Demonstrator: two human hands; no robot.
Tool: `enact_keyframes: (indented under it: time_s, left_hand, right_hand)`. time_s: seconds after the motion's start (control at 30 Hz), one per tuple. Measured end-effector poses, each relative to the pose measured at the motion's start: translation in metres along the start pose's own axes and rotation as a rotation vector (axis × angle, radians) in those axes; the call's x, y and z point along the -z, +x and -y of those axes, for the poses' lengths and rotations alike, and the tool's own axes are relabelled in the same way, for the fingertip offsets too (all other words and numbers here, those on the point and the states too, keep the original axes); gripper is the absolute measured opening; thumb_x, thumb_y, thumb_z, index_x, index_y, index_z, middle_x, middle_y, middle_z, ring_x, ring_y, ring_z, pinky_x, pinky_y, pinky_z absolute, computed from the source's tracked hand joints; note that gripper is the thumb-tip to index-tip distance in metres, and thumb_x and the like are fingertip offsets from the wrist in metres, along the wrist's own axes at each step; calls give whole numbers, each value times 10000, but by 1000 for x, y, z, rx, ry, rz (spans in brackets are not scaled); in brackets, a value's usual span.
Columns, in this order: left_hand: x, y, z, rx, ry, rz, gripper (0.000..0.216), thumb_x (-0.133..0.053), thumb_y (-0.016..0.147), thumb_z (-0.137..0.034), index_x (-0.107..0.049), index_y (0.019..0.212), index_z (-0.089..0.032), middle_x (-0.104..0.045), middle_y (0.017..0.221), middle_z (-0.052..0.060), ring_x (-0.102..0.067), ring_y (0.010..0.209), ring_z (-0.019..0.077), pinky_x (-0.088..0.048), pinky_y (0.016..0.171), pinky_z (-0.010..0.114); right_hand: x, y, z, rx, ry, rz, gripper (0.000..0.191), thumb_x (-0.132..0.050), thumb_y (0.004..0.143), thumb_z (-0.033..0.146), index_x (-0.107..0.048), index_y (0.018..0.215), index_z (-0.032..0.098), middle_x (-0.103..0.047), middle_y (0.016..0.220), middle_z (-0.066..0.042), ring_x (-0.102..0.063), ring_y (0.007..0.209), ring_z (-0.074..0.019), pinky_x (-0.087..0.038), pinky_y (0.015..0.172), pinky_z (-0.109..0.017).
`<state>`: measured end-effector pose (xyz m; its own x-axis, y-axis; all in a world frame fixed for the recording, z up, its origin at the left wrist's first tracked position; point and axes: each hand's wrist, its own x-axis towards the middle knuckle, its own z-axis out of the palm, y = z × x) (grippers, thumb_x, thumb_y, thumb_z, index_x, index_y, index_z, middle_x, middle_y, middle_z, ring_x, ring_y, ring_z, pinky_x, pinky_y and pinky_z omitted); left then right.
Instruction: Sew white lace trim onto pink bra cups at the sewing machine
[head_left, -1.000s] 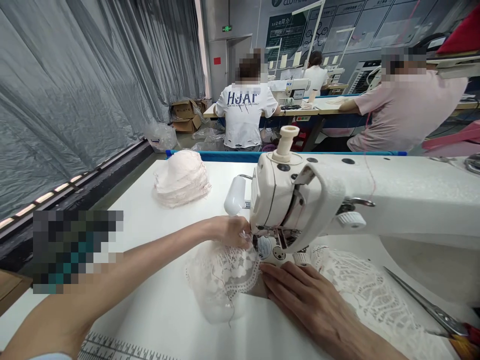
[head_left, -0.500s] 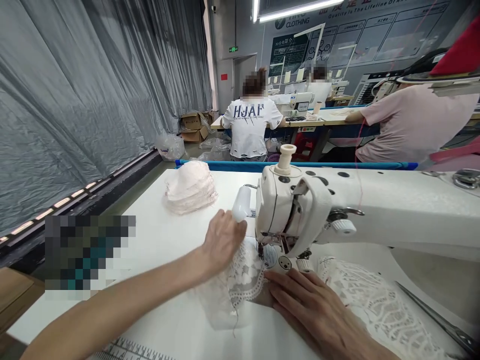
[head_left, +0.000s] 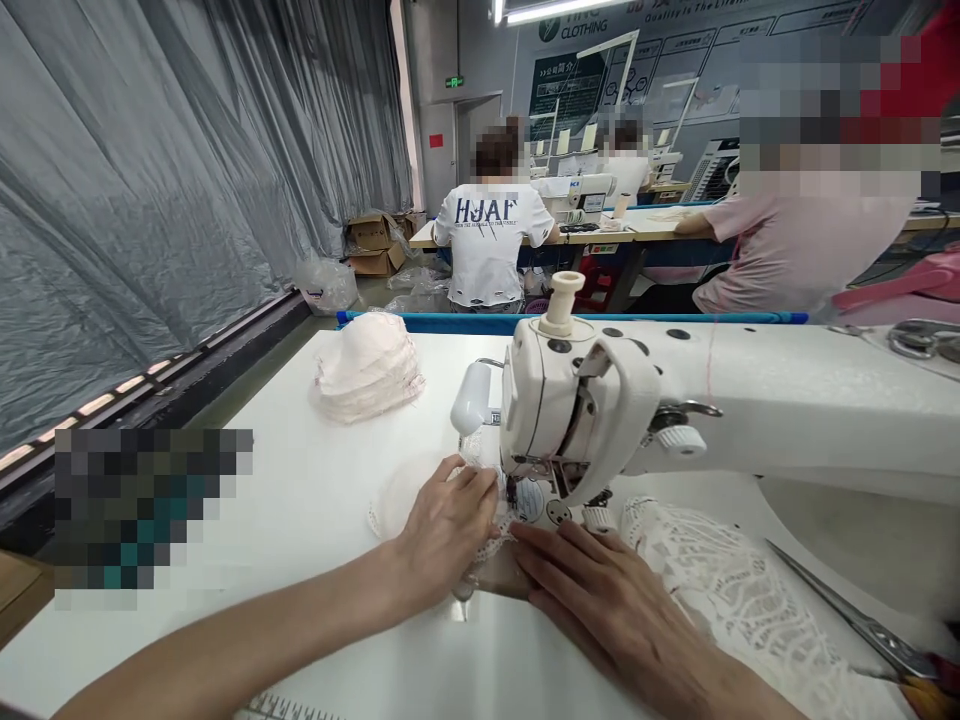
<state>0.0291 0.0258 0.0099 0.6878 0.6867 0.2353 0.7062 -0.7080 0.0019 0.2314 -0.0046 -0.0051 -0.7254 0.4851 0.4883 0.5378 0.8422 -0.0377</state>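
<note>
My left hand (head_left: 442, 530) lies flat on a piece of white lace fabric (head_left: 397, 495), pressing it to the white table (head_left: 300, 500) just left of the needle of a white sewing machine (head_left: 600, 410). Fingers of my right hand (head_left: 600, 595) rest flat on the same lace in front of the presser foot, touching the left hand. More white lace (head_left: 735, 590) trails to the right under the machine arm. Neither hand grips anything; both press down.
A stack of pale pink bra cups (head_left: 367, 370) sits at the table's far left. Scissors (head_left: 862, 625) lie at the right edge. Other people sit at sewing tables behind; grey plastic sheeting (head_left: 150, 180) hangs along the left.
My left hand lifted off the lace toward the machine's lamp, then came back down flat on the lace beside the needle. The right hand stayed in place.
</note>
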Motion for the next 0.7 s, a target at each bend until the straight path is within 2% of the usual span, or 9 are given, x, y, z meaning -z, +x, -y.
enact_keyframes:
  time_s: [0.07, 0.17, 0.43, 0.6, 0.7]
  left_hand:
    - [-2, 2, 8, -34, -51, -20, 130, -451, 847, -103, -521, 944, -153, -590, 929, 26, -573, 840, 146, -364, 935, 351]
    - [-7, 5, 18, -72, -134, -44, 95, -435, 851, -119, -517, 850, -166, -600, 882, 4, -563, 767, 121, -318, 1002, 372]
    - [-21, 12, 34, -129, -238, -4, 152, -431, 898, -191, -499, 763, -171, -613, 844, -10, -557, 757, 114, -267, 1034, 354]
    - [-16, 12, 33, -115, -251, 20, 162, -398, 906, -166, -501, 782, -178, -616, 865, -1, -550, 743, 118, -293, 1009, 341]
    - [-6, 8, 22, -112, -155, -28, 170, -363, 898, -110, -513, 840, -164, -602, 897, 19, -550, 777, 123, -287, 1010, 365]
  right_hand:
    - [-2, 0, 0, -14, 4, 3, 260, -389, 960, 208, -618, 1071, 157, -664, 1122, -99, -621, 849, -191, -432, 676, -324]
    - [-3, -1, 0, -38, 3, -5, 294, -375, 967, 242, -603, 1127, 146, -653, 1150, -114, -624, 880, -205, -447, 691, -340]
    - [-5, 1, -1, -37, -25, 39, 321, -355, 979, 265, -598, 1119, 109, -644, 1164, -133, -637, 771, -195, -462, 648, -340]
    - [-7, 0, -1, -35, -33, 55, 339, -344, 984, 272, -585, 1131, 85, -642, 1163, -142, -631, 748, -196, -459, 648, -355]
    - [-7, -2, -1, -36, -45, 36, 332, -352, 985, 263, -574, 1147, 77, -629, 1187, -142, -624, 768, -196, -445, 651, -351]
